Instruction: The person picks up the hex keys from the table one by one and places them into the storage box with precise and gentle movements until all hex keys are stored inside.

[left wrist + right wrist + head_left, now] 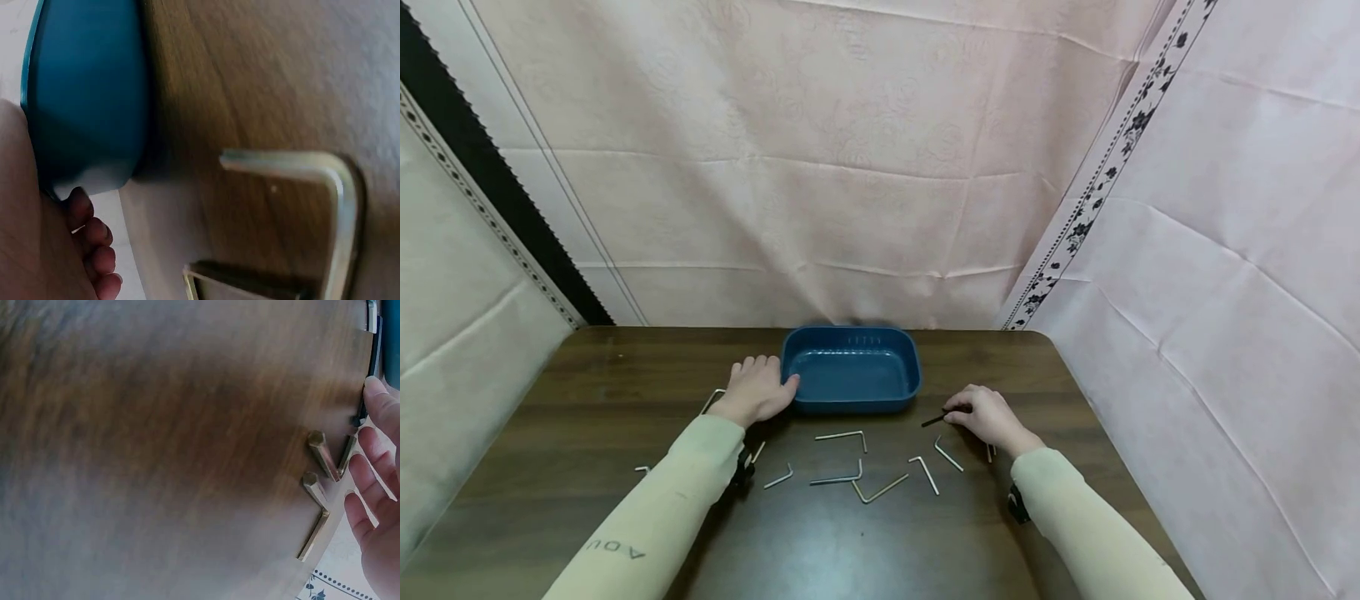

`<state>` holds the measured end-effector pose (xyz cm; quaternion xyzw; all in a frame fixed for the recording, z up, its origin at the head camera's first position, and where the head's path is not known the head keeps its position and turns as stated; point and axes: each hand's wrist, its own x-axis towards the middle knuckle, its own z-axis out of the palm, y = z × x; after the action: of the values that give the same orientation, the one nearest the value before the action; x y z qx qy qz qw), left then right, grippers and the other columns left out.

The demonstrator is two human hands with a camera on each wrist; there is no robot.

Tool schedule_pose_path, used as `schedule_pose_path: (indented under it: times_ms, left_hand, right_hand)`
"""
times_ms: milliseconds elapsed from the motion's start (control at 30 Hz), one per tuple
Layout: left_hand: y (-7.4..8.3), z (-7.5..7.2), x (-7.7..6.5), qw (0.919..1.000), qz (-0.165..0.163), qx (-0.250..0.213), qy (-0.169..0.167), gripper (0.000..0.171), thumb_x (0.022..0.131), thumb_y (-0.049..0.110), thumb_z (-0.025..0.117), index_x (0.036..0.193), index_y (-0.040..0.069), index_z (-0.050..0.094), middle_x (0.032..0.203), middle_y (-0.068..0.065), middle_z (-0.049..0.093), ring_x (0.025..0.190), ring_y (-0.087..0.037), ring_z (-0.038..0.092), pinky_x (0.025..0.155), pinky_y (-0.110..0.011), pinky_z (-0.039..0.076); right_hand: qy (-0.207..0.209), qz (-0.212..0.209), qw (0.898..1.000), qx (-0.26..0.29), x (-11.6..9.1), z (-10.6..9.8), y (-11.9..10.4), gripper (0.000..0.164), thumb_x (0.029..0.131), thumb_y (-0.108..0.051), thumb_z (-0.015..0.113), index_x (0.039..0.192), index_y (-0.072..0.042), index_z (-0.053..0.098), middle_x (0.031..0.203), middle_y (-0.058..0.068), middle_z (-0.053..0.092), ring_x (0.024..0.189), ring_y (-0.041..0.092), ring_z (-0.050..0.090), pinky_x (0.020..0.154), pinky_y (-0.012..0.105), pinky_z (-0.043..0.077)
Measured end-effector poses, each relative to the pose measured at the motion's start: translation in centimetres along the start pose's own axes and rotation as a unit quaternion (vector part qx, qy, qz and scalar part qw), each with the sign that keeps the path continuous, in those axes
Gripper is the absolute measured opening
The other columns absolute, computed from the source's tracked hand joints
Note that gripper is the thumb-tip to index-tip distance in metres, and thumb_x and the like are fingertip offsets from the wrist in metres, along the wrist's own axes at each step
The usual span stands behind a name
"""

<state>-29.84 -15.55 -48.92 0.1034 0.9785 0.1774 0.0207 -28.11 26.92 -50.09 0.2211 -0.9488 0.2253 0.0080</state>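
Note:
A blue rectangular tray (856, 407) stands at the back of the table. My left hand (755, 390) holds its left side, thumb over the rim and the other fingers along the outside wall. In the left wrist view the tray's wall (87, 94) rises beside the curled fingertips (100, 232). Low over the table, right of the tray, my right hand (988, 414) pinches a black hex key (933, 421) between thumb and fingers. The black key (375, 359) also shows at the thumb tip in the right wrist view. The tray's floor is bare.
Several silver and brassy hex keys lie scattered in front of the tray, among them a long one (842, 435) and a brassy one (880, 490). A hex key (340, 206) lies near my left wrist, and brassy ones (315, 490) lie under my right hand. Cloth (820, 167) hangs behind the table.

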Motion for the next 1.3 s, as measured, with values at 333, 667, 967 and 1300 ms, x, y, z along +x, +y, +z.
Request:
schedule_pose_path:
  times_ms: [333,667,967,1300]
  left_hand:
    - [0.7,0.4,0.1,0.9994,-0.016,-0.026,0.017,0.050,0.099,0.031,0.036,0.127,-0.009,0.046,0.122,-0.024,0.050,0.108,-0.040,0.040,0.091,-0.054,0.027]
    - [0.8,0.4,-0.2,0.9993,-0.027,-0.024,-0.008,0.051,0.099,0.032,0.038,0.129,-0.009,0.045,0.124,-0.024,0.049,0.108,-0.040,0.040,0.093,-0.055,0.026]
    - [1.0,0.2,-0.4,0.9993,-0.026,-0.021,-0.018,0.052,0.098,0.033,0.039,0.129,-0.009,0.046,0.124,-0.025,0.050,0.108,-0.040,0.041,0.093,-0.055,0.028]
    - [0.8,0.0,-1.2,0.9988,-0.031,-0.028,-0.025,0.058,0.097,0.035,0.042,0.132,-0.010,0.045,0.129,-0.027,0.049,0.114,-0.043,0.041,0.096,-0.058,0.027]
  right_hand:
    - [0.011,-0.012,1.000,-0.012,0.0,-0.5,0.1,0.005,0.085,-0.023,0.075,0.089,-0.020,0.075,0.091,-0.008,0.065,0.089,0.017,0.060,0.089,0.050,0.041]
    - [0.008,-0.005,0.999,-0.049,-0.2,0.4,-0.2,0.008,0.087,-0.020,0.072,0.080,-0.020,0.069,0.084,-0.008,0.059,0.084,0.018,0.055,0.084,0.049,0.040]
    - [0.019,0.005,0.996,-0.091,-1.0,0.3,0.0,0.009,0.092,-0.019,0.067,0.085,-0.016,0.064,0.081,-0.007,0.059,0.078,0.015,0.055,0.081,0.041,0.045]
    - [0.043,0.067,0.997,0.010,-1.7,-1.9,-0.4,0.009,0.097,-0.017,0.059,0.091,-0.011,0.061,0.076,-0.002,0.055,0.065,0.015,0.049,0.064,0.035,0.043]
